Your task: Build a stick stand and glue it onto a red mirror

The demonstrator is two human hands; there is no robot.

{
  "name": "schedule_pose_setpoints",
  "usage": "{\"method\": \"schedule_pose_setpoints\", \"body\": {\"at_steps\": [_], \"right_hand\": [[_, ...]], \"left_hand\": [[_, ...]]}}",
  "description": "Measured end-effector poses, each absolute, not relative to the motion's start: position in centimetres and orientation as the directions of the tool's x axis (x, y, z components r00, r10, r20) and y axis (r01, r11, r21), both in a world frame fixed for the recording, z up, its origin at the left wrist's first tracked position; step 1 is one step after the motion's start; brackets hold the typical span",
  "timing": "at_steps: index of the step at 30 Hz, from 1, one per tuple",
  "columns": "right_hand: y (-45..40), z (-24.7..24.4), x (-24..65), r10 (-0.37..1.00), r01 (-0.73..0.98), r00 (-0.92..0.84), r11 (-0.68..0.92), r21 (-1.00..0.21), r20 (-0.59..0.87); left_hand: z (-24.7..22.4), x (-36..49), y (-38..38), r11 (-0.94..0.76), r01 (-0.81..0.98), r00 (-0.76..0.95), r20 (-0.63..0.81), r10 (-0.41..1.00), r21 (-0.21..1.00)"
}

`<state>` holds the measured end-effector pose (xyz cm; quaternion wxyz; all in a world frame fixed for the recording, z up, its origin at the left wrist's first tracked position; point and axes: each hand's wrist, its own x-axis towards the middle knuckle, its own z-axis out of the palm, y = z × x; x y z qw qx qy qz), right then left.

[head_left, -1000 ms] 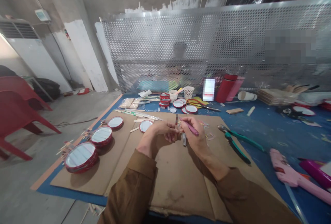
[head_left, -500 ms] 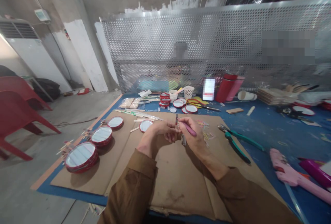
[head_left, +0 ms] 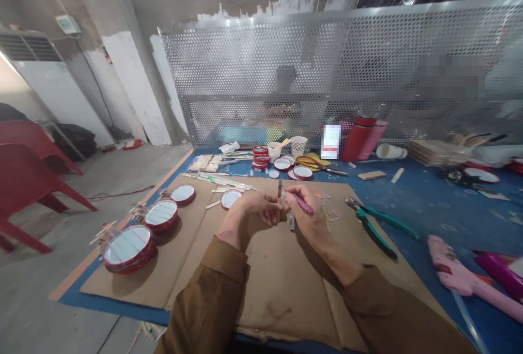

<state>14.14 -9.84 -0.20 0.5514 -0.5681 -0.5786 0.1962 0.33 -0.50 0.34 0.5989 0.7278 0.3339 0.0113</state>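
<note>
Over the cardboard sheet (head_left: pixel 286 288), my left hand (head_left: pixel 261 208) is closed on a small piece, mostly hidden by the fingers; a short dark strip (head_left: pixel 280 188) sticks up between the two hands. My right hand (head_left: pixel 308 215) grips a pink pen-like tool (head_left: pixel 301 203), its tip close to the left fingertips. A small grey object (head_left: pixel 291 222) shows just below the right fingers. Behind my left wrist lies a round red-rimmed disc (head_left: pixel 231 199). Colourful small bands (head_left: pixel 333 215) are scattered right of my right hand.
Stacks of red-rimmed discs (head_left: pixel 128 248) stand at the left. Green-handled pliers (head_left: pixel 373 231) and a pink glue gun (head_left: pixel 453 269) lie right. Behind are cups (head_left: pixel 299 146), scissors (head_left: pixel 322 166), a phone (head_left: pixel 330 141) and a red bottle (head_left: pixel 357 139) before a perforated metal screen (head_left: pixel 245 71).
The pink tool and my right hand have shifted very slightly to the right. My left hand keeps nearly the same place and grip.
</note>
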Motion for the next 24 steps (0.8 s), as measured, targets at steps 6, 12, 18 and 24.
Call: {"method": "schedule_pose_setpoints", "body": {"at_steps": [6, 12, 18, 24], "right_hand": [[-9.83, -0.21, 14.12, 0.879, 0.441, 0.224, 0.294, -0.848, 0.421], [-9.76, -0.46, 14.27, 0.877, 0.433, 0.244, 0.284, -0.856, 0.414], [-9.97, -0.25, 13.99, 0.885, 0.443, 0.195, 0.305, -0.843, 0.423], [-10.03, 0.18, 13.92, 0.872, 0.426, 0.272, 0.27, -0.863, 0.406]], "left_hand": [[0.37, 0.41, -0.53, -0.046, 0.484, 0.763, -0.396, 0.511, 0.874], [0.3, 0.39, -0.47, -0.043, 0.474, 0.77, -0.391, 0.505, 0.879], [0.08, 0.45, -0.29, -0.03, 0.463, 0.775, -0.388, 0.499, 0.886], [-0.11, 0.4, -0.12, -0.039, 0.462, 0.784, -0.387, 0.486, 0.886]]}}
